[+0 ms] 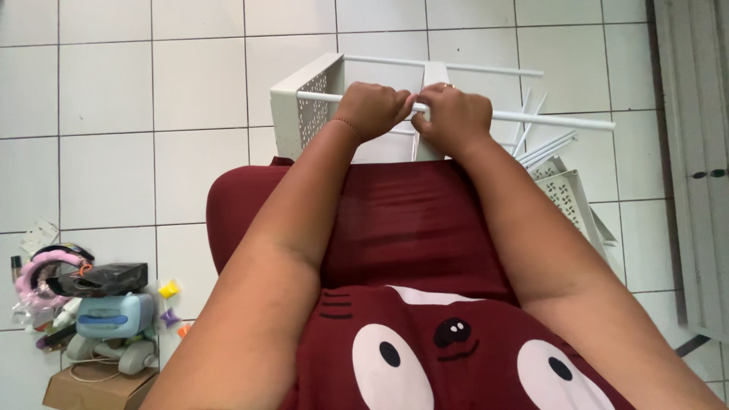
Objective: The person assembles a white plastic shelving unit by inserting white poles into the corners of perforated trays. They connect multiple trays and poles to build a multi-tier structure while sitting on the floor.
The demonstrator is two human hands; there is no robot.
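Hands, left hand (372,108) and right hand (454,115), each with closed grip on white rod (554,120) of perforated white rack (311,106)

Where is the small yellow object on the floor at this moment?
In the head view, the small yellow object lies on the white tiled floor at the lower left, right of the black bag and above the light-blue device.

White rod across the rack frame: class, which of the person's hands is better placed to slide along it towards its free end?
Probably the right hand. It grips the white rod nearest the free length; the left hand sits nearer the perforated panel.
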